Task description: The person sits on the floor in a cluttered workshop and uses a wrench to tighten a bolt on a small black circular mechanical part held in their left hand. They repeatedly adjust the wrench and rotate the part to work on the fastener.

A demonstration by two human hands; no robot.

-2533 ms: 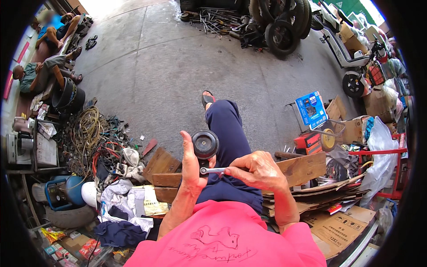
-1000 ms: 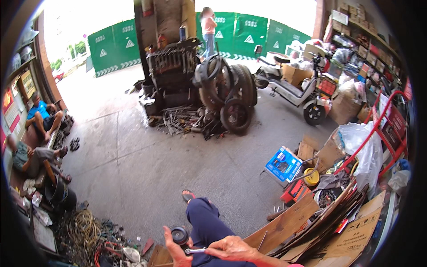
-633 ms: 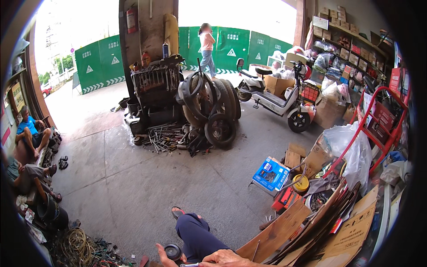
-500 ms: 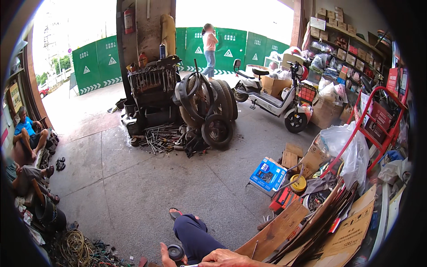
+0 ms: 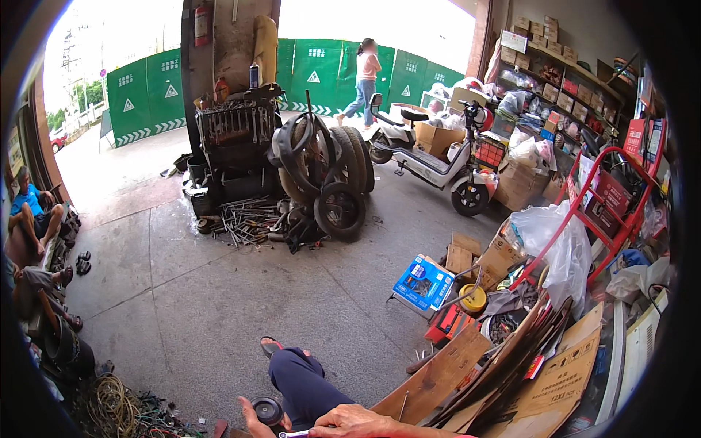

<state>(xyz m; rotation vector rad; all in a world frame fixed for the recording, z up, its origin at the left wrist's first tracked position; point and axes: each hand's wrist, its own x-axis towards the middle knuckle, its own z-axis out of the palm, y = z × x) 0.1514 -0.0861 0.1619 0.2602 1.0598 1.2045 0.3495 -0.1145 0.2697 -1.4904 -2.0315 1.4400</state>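
Observation:
At the lower edge my left hand [image 5: 251, 419] is closed around a round black part [image 5: 268, 412] with a ringed face, like a small wheel or cap. Its thumb lies along the left side, and fingertips show at the right. Beside it my right hand [image 5: 353, 423] is curled over a shiny metal wrench [image 5: 295, 434], whose end points toward the black part. The picture's lower edge cuts off much of both hands, so I cannot tell whether wrench and part touch. Below the hands' far side is my leg in dark blue trousers [image 5: 307, 387], with a sandalled foot.
Cardboard sheets [image 5: 562, 372] and a wooden board [image 5: 438, 376] lean at my right, near a blue box [image 5: 422, 285]. Tyres [image 5: 340, 212] and a tool rack [image 5: 234, 139] stand ahead. A white scooter [image 5: 431, 160] is parked beyond. People sit at left; tangled wire [image 5: 113, 405] lies nearby.
The whole view has shifted, so the scene sits farther left and slightly higher. Both hands keep their holds. A person in pink outside has walked rightward along the green fence.

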